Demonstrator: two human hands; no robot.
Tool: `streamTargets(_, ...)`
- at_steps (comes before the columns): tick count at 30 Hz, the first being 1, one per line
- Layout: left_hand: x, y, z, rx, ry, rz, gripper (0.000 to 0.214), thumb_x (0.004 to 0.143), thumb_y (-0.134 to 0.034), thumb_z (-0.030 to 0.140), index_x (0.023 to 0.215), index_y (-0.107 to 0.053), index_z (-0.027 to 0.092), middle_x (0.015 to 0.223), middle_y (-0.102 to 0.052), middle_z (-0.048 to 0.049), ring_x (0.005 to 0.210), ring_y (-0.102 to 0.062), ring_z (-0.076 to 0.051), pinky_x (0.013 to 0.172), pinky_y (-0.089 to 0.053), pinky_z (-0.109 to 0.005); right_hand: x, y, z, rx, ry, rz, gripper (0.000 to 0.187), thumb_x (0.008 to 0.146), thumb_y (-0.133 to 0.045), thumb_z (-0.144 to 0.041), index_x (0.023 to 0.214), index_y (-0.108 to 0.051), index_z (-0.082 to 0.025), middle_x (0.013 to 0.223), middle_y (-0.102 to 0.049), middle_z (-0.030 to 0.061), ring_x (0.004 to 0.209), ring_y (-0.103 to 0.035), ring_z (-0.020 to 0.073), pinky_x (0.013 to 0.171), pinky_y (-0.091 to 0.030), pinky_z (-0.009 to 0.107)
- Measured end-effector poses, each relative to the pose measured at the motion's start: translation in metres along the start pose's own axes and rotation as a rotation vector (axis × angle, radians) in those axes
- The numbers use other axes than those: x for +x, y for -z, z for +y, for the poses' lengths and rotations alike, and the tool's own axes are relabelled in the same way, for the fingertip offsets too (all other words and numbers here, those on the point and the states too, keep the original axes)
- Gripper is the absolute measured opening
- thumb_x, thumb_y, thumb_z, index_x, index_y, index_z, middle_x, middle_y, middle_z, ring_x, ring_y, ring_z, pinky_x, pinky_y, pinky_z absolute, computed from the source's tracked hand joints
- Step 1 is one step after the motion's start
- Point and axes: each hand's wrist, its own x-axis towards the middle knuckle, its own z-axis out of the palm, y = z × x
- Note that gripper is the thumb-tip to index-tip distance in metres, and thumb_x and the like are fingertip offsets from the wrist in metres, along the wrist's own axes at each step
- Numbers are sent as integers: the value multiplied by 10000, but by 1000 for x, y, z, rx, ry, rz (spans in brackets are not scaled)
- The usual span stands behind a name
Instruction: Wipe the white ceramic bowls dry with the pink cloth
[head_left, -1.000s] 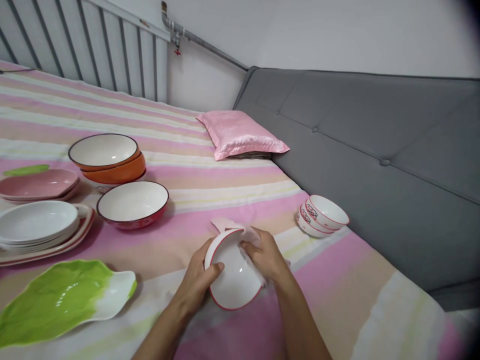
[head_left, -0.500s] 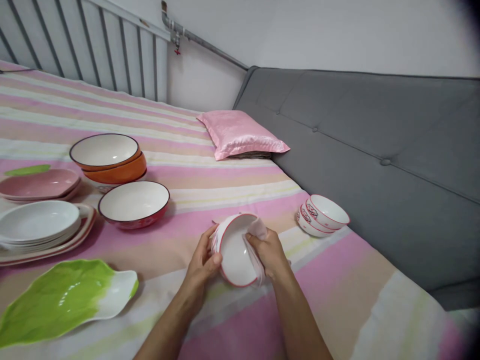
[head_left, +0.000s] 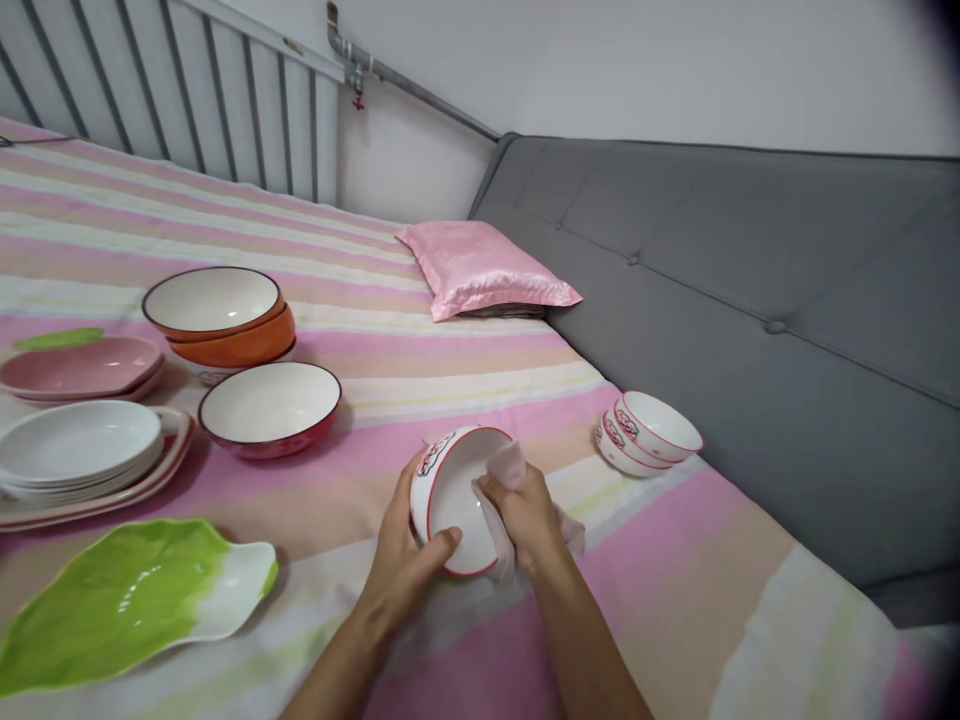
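A white bowl (head_left: 459, 500) with a red rim and a printed pattern is tilted on its side over the striped bedsheet. My left hand (head_left: 414, 545) grips it from the left, thumb over the rim, with the other fingers hidden behind the wall. In my right hand (head_left: 525, 512) is a pale pink cloth (head_left: 504, 470), bunched and pressed at the right rim and inside of the bowl. A loose end of the cloth hangs out to the right of the wrist.
Matching bowls (head_left: 649, 435) are stacked near the grey headboard (head_left: 712, 250). To the left stand a red bowl (head_left: 270, 405), orange bowls (head_left: 232, 335), white plates (head_left: 79, 440), pink dishes (head_left: 82, 368) and a green leaf-shaped dish (head_left: 127, 600). A pink pillow (head_left: 487, 265) lies behind.
The bowl has turned and shifted slightly left, showing more of its printed side. My left thumb has moved further over the rim, and my right hand with the cloth has moved a little left.
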Motion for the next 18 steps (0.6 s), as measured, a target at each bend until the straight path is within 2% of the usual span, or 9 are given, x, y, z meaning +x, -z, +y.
streamTargets(3, 1, 5, -1, -31, 8, -109, 714, 673, -610, 327, 1346, -419, 187, 1342, -525, -113, 1204, -483, -350, 978, -402, -422, 4, 12, 1, -67, 14, -60, 232, 641, -639, -250, 853, -675, -165, 790, -708, 33, 748, -642, 212, 688, -494, 303)
streamTargets(6, 2, 8, -1, -69, 56, -195, 687, 690, -609, 353, 1338, -453, 186, 1276, -583, -113, 1155, -520, -356, 898, -449, -401, 6, 21, -2, -158, 86, -165, 297, 675, -596, -199, 952, -701, -181, 866, -722, 36, 822, -649, 219, 747, -488, 313)
streamTargets(12, 1, 9, 6, -95, 158, -406, 611, 791, -572, 457, 1327, -512, 169, 1102, -669, -118, 987, -610, -323, 760, -487, -362, 2, 33, -11, -348, 153, -359, 348, 689, -511, -125, 962, -720, -180, 856, -724, 37, 781, -642, 214, 686, -472, 281)
streamTargets(16, 1, 7, 5, 9, 82, -405, 578, 801, -529, 497, 1283, -556, 177, 1122, -663, -116, 981, -607, -325, 793, -483, -383, 1, 33, -16, -360, 210, -415, 369, 703, -476, -124, 963, -728, -195, 845, -719, 14, 784, -626, 203, 669, -462, 258)
streamTargets(18, 1, 5, 2, 129, 11, -306, 564, 757, -554, 480, 1231, -591, 178, 1142, -654, -114, 1009, -595, -337, 861, -462, -413, 1, 32, -18, -302, 251, -411, 420, 694, -456, -106, 1011, -717, -196, 894, -719, 12, 829, -627, 202, 699, -469, 258)
